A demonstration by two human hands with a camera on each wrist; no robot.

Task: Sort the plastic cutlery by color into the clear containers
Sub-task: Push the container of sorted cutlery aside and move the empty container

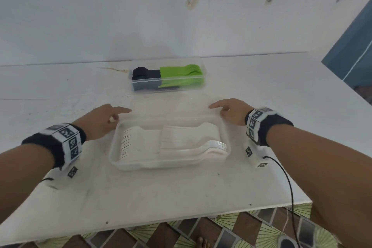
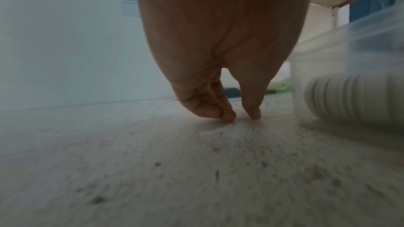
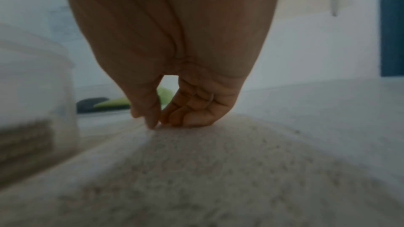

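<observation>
Our left hand (image 1: 102,120) has its fingers (image 2: 227,115) curled down, with the tips touching the table (image 1: 181,191). The pointer finger sticks out toward the middle. This hand holds nothing. It sits just beside the far left corner of the near container (image 1: 120,164).

Our right hand (image 1: 231,111) looks much the same. Its fingers (image 3: 153,122) bend down and the tips touch the table near the far right corner of the near container. Thumb and fingers are close together, but we cannot tell if they pinch anything.

The near container is clear and sits between our two hands. It holds the white cutlery (image 1: 187,143), stacked in rows.

Farther back on the table is the far container (image 1: 167,83), also clear. It holds black cutlery (image 1: 145,73) on its left side and green cutlery (image 1: 181,72) on its right side, so two colors share one box.

We wear bands with black and white squares on both wrists (image 1: 66,143).
</observation>
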